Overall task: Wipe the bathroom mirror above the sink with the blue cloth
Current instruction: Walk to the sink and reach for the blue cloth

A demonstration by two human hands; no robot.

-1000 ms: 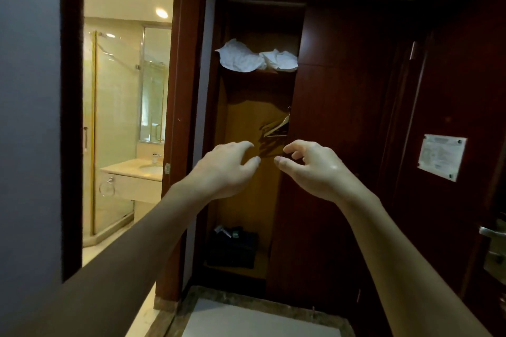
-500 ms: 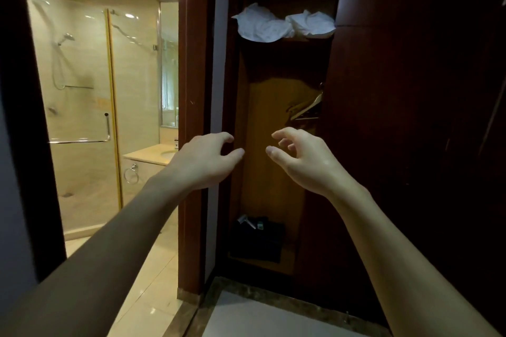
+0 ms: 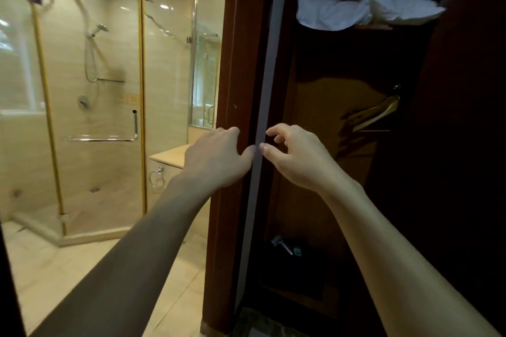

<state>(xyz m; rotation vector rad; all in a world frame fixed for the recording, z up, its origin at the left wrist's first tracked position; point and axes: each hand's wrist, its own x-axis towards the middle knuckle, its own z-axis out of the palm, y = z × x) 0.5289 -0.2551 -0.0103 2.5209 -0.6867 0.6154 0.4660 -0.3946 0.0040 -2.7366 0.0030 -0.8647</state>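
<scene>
mirror (image 3: 206,63) beyond wooden doorframe (image 3: 235,90); both hands raised, empty.

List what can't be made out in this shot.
All head view:
- Blue cloth: nowhere in sight; left hand and right hand hold nothing.
- Mirror: only a strip shows, rest behind the door frame.
- Sink: hidden by frame and left hand.
- Closet floor items: too dark.

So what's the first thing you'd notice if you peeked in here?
Two bare hands, the left hand and right hand, reach forward mid-picture, fingers loosely curled, holding nothing. Behind them on the left glows a bright bathroom with a glass shower. On the right, white crumpled cloths sit high on a dark closet shelf.
</scene>
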